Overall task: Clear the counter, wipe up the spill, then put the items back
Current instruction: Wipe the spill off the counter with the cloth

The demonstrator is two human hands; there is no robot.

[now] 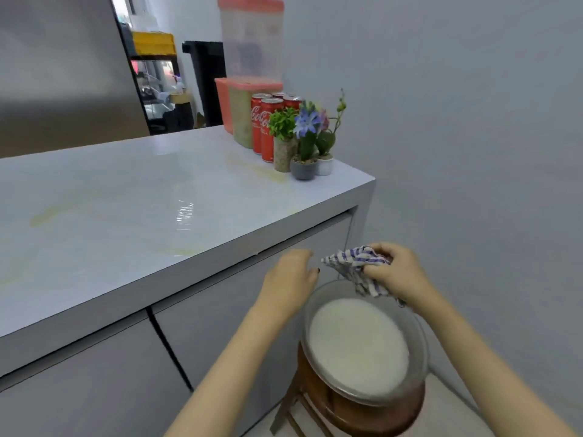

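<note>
Right hand (396, 274) on cloth (351, 263), corner leftward

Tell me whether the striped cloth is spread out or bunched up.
Bunched: the striped cloth sits crumpled in the right hand, fingers curled round it, above the bowl.

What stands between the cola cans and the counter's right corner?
Three small potted plants, right of the cola cans, in the head view.
</note>
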